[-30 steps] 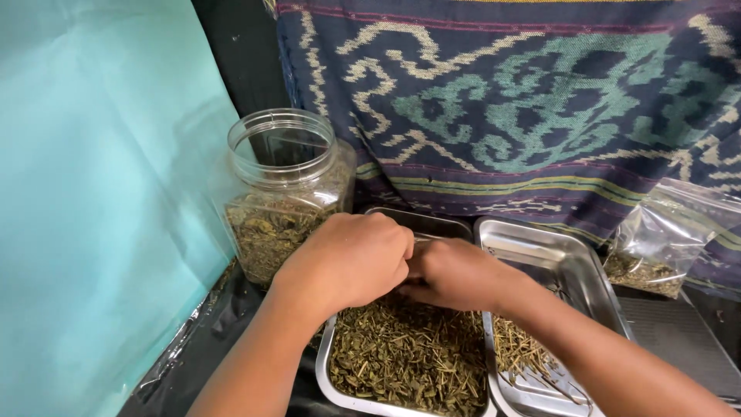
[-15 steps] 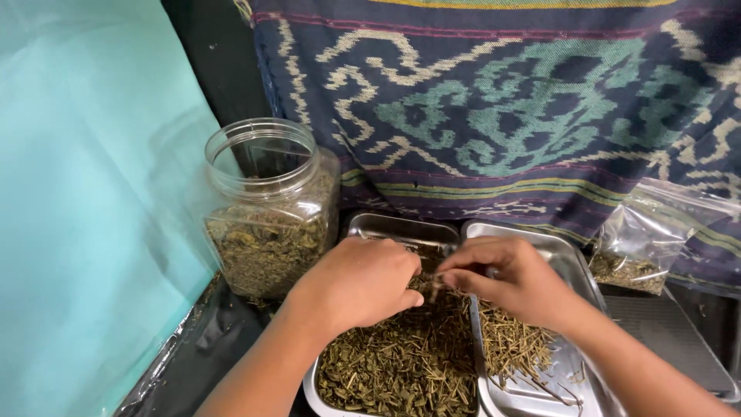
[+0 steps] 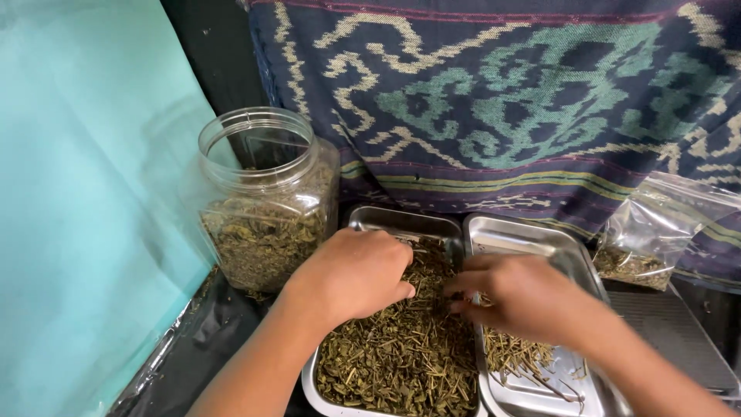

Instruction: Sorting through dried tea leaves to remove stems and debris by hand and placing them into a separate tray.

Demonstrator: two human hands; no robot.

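The left metal tray [image 3: 363,220], full of dried green herbs [image 3: 401,363], is worked by the left hand [image 3: 356,272], its grip curled, contents unseen. At three o'clock, stems [image 3: 513,355] lie in the right tray [image 3: 540,232] under the right hand [image 3: 525,297], grip narrow; at ten o'clock an open jar [image 3: 266,201] is half filled with herbs.

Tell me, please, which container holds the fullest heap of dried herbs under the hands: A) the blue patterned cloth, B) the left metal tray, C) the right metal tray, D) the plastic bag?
B: the left metal tray is heaped with dried herbs beneath the left hand, while the right metal tray holds only a thin scatter of stems.
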